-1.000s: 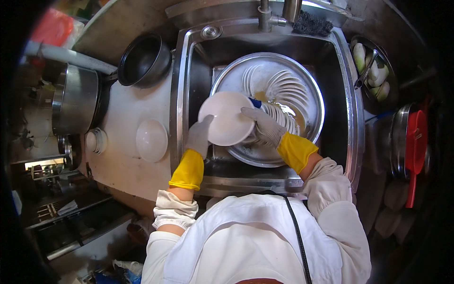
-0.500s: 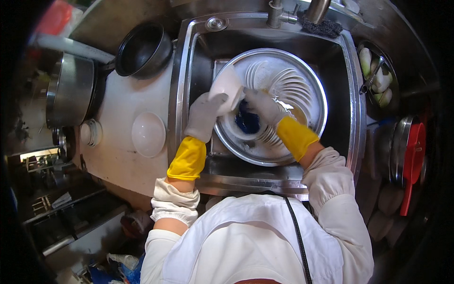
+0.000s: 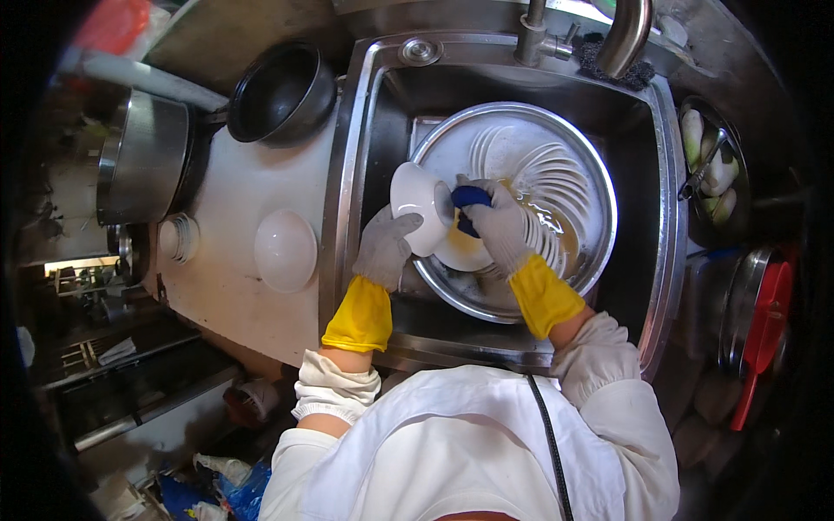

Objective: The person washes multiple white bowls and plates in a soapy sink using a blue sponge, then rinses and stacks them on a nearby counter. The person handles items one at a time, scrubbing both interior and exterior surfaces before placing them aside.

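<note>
My left hand (image 3: 385, 247), in a whitish rubber glove with a yellow cuff, is closed on a white bowl (image 3: 415, 200). The bowl is tipped on its side over the left rim of a round metal basin (image 3: 604, 165), its base facing right. Gripped in my right hand (image 3: 504, 224), gloved alike, is a dark blue scrubbing cloth (image 3: 470, 198) close beside the bowl's base; whether it touches cannot be made out. Several white dishes (image 3: 556, 174) stand on edge, overlapping in a curved row, in the basin's soapy water.
The basin sits in a steel sink (image 3: 650, 286) below a faucet (image 3: 627, 39). On the left counter (image 3: 221, 300) are an upturned white bowl (image 3: 286, 251), a small stack of dishes (image 3: 179, 239) and a black pot (image 3: 282, 94). A container of green-white vegetables (image 3: 719, 169) and a red-handled strainer (image 3: 764, 321) stand right.
The bowl has turned so its base faces right. My right hand has lifted the blue cloth, which earlier showed lower in the basin, up to the bowl. The whole view has shifted slightly.
</note>
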Action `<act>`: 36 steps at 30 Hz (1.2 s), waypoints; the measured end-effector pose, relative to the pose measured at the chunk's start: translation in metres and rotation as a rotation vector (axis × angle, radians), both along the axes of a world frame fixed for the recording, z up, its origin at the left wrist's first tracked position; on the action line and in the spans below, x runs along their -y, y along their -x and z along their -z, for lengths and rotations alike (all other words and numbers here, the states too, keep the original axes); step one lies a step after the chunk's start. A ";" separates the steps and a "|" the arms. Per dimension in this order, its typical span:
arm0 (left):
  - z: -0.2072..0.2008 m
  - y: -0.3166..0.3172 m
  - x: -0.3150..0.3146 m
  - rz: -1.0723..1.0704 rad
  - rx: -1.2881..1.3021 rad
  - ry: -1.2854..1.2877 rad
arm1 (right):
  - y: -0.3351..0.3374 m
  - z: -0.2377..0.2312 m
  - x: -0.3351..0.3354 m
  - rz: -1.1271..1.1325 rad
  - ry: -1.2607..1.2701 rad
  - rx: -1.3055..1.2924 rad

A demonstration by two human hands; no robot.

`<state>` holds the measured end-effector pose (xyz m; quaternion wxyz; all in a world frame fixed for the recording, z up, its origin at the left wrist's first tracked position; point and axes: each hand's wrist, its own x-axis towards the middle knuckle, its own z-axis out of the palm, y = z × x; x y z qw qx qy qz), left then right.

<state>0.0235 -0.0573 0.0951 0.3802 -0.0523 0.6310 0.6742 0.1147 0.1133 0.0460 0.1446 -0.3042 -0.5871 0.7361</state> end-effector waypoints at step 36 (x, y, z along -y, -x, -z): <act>-0.014 -0.024 -0.016 0.176 -0.216 0.205 | 0.021 -0.038 0.008 -0.015 -0.455 0.028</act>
